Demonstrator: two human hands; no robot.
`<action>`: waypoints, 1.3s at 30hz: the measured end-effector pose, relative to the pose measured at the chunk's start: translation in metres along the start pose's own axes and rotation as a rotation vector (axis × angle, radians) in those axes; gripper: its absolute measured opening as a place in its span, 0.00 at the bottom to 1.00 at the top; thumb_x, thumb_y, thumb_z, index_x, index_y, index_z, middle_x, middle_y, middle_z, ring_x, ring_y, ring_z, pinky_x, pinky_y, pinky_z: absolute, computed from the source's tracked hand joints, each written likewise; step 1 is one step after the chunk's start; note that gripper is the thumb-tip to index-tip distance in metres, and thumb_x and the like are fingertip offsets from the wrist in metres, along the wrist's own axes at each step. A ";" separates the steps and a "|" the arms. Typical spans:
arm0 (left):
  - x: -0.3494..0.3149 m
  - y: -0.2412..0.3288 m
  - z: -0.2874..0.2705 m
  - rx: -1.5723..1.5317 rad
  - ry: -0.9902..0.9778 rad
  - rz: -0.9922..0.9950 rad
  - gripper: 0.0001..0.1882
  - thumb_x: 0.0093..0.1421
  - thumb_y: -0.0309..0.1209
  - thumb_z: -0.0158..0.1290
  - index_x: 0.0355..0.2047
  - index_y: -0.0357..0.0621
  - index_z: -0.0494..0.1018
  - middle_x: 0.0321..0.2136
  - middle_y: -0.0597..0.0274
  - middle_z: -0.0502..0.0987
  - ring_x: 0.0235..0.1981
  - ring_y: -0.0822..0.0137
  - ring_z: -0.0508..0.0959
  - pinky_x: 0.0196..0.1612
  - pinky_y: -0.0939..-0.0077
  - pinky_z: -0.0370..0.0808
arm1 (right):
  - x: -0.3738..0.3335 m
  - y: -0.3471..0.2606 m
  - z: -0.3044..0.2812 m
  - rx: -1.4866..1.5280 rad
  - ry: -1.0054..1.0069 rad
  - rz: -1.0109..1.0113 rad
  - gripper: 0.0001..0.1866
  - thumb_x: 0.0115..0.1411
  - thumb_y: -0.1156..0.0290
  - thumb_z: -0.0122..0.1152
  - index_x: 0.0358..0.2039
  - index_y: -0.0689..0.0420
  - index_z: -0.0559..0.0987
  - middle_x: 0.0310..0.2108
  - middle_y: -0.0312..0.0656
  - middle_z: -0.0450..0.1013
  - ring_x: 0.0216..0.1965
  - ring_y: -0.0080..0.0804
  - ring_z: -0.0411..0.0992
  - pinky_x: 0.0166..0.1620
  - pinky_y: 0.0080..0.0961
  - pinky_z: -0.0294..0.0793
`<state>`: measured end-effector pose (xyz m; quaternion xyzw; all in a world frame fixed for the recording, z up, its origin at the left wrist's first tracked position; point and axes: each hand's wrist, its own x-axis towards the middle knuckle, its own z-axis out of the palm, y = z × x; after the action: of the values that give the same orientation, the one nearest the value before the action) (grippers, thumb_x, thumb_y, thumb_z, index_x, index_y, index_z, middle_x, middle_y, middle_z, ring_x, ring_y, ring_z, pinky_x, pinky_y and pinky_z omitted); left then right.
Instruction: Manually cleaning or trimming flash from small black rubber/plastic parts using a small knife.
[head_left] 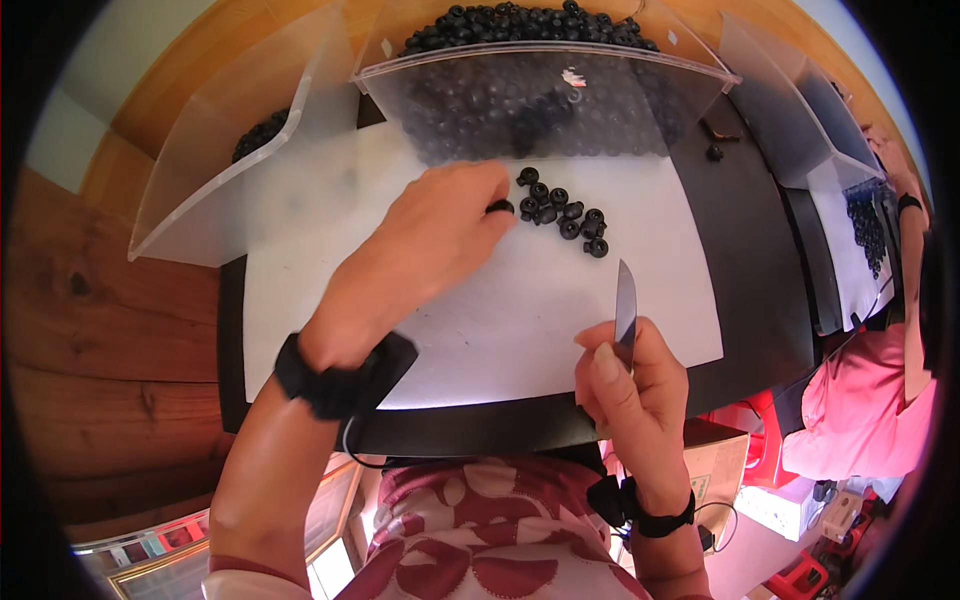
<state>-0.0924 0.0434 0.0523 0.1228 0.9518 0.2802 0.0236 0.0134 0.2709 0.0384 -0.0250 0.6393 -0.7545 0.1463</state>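
My left hand (440, 225) is closed, with thumb and fingers pinching a small black round part (500, 206) just above the white sheet (330, 300). Beside its fingertips, to the right, lies a loose cluster of similar black parts (559, 196), knob-shaped with ring-like ends. My right hand (635, 385) grips a small knife (626, 300) near the sheet's front right. The blade points up and away from me; fingers and palm hide the handle. Both wrists wear black bands.
A large clear bin (540, 60) heaped with black parts stands at the far side. At the left is another clear bin (215, 200) holding a smaller pile. Dark table (760, 240) shows around the sheet. A co-worker's arm (912, 250) and bin (800, 110) are at the right.
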 end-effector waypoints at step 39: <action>-0.132 -0.016 0.038 -1.574 -0.145 -0.278 0.23 0.72 0.47 0.49 0.46 0.36 0.75 0.28 0.64 0.74 0.26 0.76 0.70 0.29 0.83 0.65 | 0.024 0.028 0.058 -0.178 -0.178 -0.221 0.11 0.71 0.68 0.57 0.44 0.64 0.72 0.29 0.33 0.70 0.31 0.15 0.65 0.35 0.17 0.69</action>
<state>0.0361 0.0176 0.0086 -0.0316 0.4778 0.8549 0.1999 0.0090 0.2050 0.0180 -0.1747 0.6817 -0.7011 0.1155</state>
